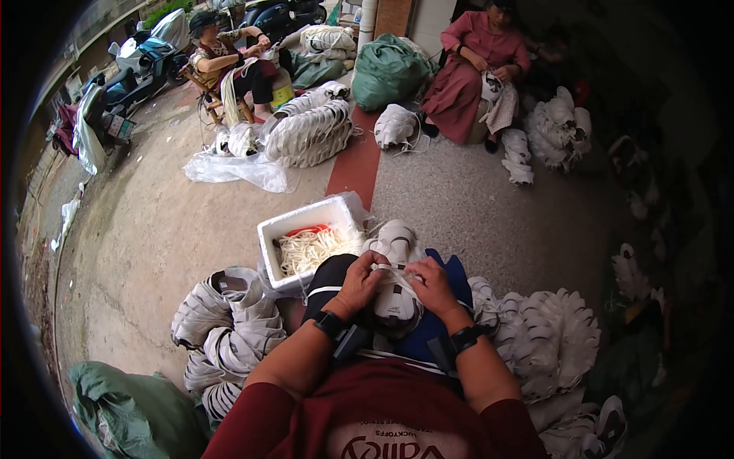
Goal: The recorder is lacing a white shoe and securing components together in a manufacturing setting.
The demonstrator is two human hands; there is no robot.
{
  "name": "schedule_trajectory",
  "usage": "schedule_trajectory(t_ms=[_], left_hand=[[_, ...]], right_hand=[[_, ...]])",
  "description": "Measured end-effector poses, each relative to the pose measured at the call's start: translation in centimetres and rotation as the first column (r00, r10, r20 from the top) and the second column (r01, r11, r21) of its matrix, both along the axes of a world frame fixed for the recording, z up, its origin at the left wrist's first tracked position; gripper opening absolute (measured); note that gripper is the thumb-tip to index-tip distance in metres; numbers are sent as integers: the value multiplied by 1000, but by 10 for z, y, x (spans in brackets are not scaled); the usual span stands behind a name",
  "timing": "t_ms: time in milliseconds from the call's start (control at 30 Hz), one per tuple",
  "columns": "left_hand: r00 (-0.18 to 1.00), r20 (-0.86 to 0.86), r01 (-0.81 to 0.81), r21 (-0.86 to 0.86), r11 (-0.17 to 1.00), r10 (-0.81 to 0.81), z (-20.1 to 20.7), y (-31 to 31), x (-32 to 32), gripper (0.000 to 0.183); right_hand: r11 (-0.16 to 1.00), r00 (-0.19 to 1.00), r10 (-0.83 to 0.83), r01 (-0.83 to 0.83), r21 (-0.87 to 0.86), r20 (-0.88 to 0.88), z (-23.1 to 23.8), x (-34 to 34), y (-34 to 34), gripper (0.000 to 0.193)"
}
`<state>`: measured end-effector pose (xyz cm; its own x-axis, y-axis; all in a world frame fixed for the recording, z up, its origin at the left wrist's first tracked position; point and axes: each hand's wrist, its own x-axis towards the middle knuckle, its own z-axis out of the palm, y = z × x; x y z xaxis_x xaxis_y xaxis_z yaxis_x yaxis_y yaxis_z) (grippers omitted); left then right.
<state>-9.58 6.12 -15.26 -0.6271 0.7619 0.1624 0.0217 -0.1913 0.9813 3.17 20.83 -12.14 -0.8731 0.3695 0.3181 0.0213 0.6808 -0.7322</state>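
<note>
A white shoe upper [397, 307] lies across my lap, on blue cloth. Over its top runs a white shoelace [394, 272], pinched by my left hand [362, 281] on the left side. Opposite it, my right hand [432, 286] has its fingers closed on the same lace, close to the upper's middle. The fingertips partly hide where the lace goes through. Just beyond my left hand stands a white foam box [266, 239] holding a heap of loose cream laces [306, 251] and something red-orange. Another part of a white upper [395, 233] shows past my hands.
Stacked white uppers [252, 325] sit at my left, with more uppers [547, 336] at my right. A green sack [126, 405] is at the near left. Farther off, two seated people handle shoe parts beside bundles [310, 134] and a large green sack [388, 73]. Scooters [141, 69] stand far left.
</note>
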Motion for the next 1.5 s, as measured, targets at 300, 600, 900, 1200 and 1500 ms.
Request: schedule_trajectory(t_ms=[300,600,900,1200,1500], left_hand=[[934,-347,4,-225,974,-84,27,-8,6,13],[815,-560,-232,-551,802,-150,46,-3,4,19],[480,-877,-417,-245,875,-17,47,4,3,18],[754,-654,-297,-426,854,-64,21,-6,-8,24],[911,-407,-125,-431,893,-69,23,-8,-4,26]], right_hand=[[1000,999,26,-26,-4,38,-2,0,3,14],[978,988,-91,112,-176,125,-5,-4,8,10],[962,988,-135,112,251,78,-5,-11,1,5],[991,986,-123,128,-32,114,-7,-3,5,7],[982,992,-117,107,156,55,0,-4,9,9]])
